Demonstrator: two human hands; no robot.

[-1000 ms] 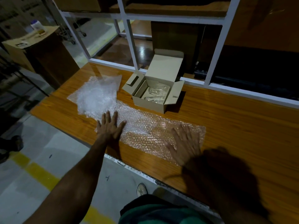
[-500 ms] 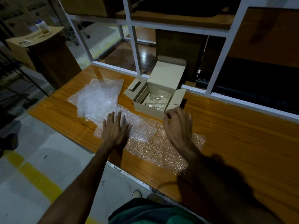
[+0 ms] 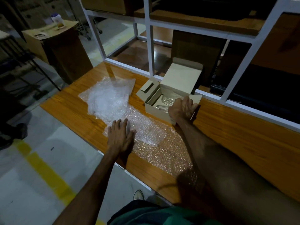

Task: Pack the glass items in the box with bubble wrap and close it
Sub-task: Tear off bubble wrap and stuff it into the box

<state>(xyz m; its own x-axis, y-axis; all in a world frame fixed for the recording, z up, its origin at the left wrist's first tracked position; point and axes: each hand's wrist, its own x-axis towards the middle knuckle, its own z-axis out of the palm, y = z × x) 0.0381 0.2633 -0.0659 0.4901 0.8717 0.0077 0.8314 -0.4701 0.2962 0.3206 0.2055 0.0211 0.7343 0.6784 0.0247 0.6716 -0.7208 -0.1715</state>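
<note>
left hand [image 3: 121, 137] laid flat, fingers spread on bubble wrap [image 3: 151, 140], right hand [image 3: 183, 109] curled over box [image 3: 170, 95] rim at 1 o'clock, grip on anything can't be told, glasses [image 3: 164, 103] seen inside

table [image 3: 235, 127] orange woodgrain | box [image 3: 181, 78] beige | bubble wrap [image 3: 151, 137] clear, dotted

Dim indoor scene, corners near black. Overhead light glares on the crumpled bubble wrap [image 3: 108, 99] and glossy wooden table [image 3: 235, 127]. Heavy shadow covers the right forearm [image 3: 227, 159]. Wide-angle bending of the white frame [image 3: 149, 46]. Slight softness throughout.
</note>
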